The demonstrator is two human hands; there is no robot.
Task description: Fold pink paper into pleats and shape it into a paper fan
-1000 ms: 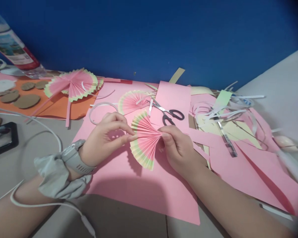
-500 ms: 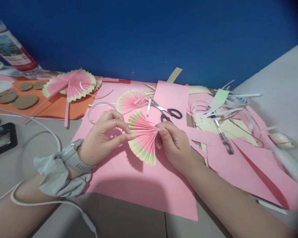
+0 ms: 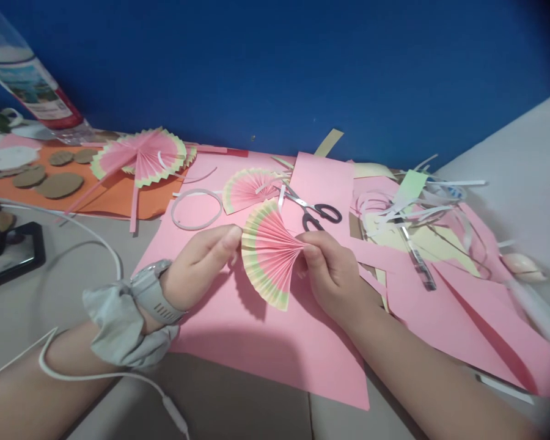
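Observation:
A pleated paper fan (image 3: 268,256), pink with a yellow-green rim, is spread above a pink sheet (image 3: 238,333). My right hand (image 3: 332,278) pinches its gathered point between thumb and fingers. At the fan's left rim, my left hand (image 3: 201,266) is closed, its thumb and index finger at the paper edge; its other fingertips are mostly hidden. Behind the held fan lies another pleated fan (image 3: 245,190) in the same colours. Black-handled scissors (image 3: 321,212) rest just beyond my right hand.
On the left are fans with pink sticks (image 3: 142,156), cardboard discs (image 3: 59,184) on orange paper, a bottle (image 3: 46,98) and a black-framed object (image 3: 13,256). Paper strips (image 3: 421,211) and a pen (image 3: 417,256) lie right. A white cable (image 3: 119,374) crosses my left forearm.
My left hand's fingers have drawn together at the fan's rim, with the thumb now higher. My right hand keeps its pinch. The whole view has shifted slightly.

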